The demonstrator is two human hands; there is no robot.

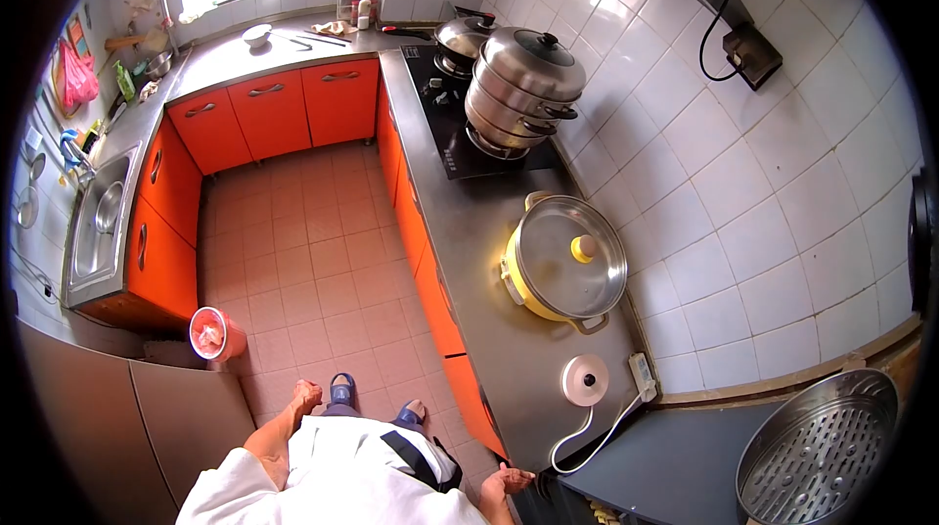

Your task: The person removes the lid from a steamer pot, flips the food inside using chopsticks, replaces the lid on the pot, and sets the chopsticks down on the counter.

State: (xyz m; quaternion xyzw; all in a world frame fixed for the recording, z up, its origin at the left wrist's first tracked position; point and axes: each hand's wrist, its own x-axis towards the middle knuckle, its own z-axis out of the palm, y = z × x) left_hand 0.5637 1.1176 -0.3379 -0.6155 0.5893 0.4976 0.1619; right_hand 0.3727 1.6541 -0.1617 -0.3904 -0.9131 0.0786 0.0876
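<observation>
My left hand (308,394) hangs over the tiled floor beside my body, its fingers curled in with nothing visible in them. At the counter's near end, my right hand (513,479) has its fingers drawn together next to a small dark object (544,488); what it holds, if anything, is too small to tell. Ahead of that hand lies a round pale pink device (585,380) with a white cord (611,437) running to a white power strip (641,375). Farther along the counter stands a yellow electric pot (533,285) under a glass lid (558,251).
A stacked steamer (523,85) and a lidded pan (465,39) stand on the black stove (455,138). A perforated steamer tray (822,456) is at the lower right. On the left are a sink (98,241), a red bin (230,337) and orange cabinets (161,261).
</observation>
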